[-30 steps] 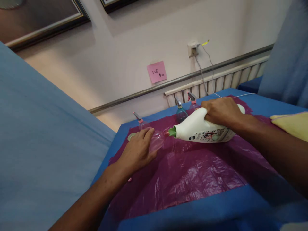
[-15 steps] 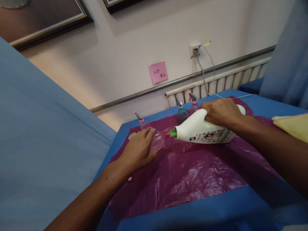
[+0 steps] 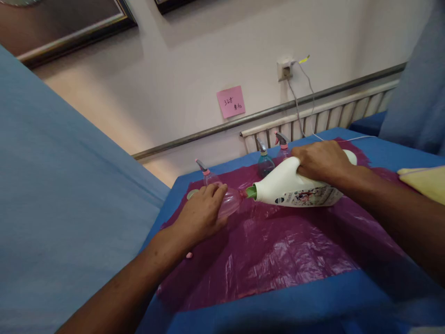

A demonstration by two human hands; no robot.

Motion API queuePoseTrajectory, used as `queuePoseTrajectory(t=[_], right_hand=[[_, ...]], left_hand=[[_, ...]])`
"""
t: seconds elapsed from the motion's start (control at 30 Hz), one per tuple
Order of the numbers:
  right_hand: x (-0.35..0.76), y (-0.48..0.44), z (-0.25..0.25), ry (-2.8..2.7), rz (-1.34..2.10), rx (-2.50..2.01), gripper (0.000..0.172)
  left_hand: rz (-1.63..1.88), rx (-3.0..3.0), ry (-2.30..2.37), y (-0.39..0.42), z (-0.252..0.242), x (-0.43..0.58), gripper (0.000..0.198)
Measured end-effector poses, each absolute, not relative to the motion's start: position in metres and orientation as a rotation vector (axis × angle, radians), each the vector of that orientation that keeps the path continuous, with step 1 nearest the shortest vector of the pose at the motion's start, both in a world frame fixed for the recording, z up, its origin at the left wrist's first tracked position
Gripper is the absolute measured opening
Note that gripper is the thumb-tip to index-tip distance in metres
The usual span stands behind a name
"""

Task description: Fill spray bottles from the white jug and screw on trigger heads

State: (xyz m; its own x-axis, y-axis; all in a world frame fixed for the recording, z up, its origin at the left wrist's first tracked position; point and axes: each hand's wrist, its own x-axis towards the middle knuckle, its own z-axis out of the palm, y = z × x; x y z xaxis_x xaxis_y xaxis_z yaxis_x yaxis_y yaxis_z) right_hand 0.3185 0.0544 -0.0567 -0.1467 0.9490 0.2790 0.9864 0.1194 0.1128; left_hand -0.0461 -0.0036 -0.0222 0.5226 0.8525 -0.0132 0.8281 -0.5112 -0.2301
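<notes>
Left hand [image 3: 200, 211] grips clear bottle [image 3: 231, 203], right hand [image 3: 320, 160] labelled jug [image 3: 280, 183]; pink note [image 3: 231, 102] shows "32".

Single view: head-worn cam, wearer's eye level, facing forward and down across the table [image 3: 278, 304] to the wall [image 3: 167, 83]. Wide shot, close in: forearms enter between 7 and 8 and between 3 and 4, left hand [image 3: 200, 211] just off centre toward 7, right hand [image 3: 320, 160] at 3. Wall sits farther back, filling 10 to 2. View sits off level: metal rail [image 3: 194, 134] climbs from 9 toward 2. Blue curtain [image 3: 69, 162] hems it at 9.
</notes>
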Motion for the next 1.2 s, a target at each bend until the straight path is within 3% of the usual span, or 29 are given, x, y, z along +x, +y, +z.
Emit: queuePoseTrajectory(t=[0.37,1.2], right_hand=[[0.317,0.051,-0.054,-2.252,-0.377,-1.936,0.046],[0.315,0.05,-0.052,-2.259,-0.365,-1.95,0.042]], left_hand=[[0.292,-2.524,-1.399,-0.003,-0.019,-0.043,0.079],[0.429,-2.425,-1.373,-0.008,-0.008,-0.029,0.08]])
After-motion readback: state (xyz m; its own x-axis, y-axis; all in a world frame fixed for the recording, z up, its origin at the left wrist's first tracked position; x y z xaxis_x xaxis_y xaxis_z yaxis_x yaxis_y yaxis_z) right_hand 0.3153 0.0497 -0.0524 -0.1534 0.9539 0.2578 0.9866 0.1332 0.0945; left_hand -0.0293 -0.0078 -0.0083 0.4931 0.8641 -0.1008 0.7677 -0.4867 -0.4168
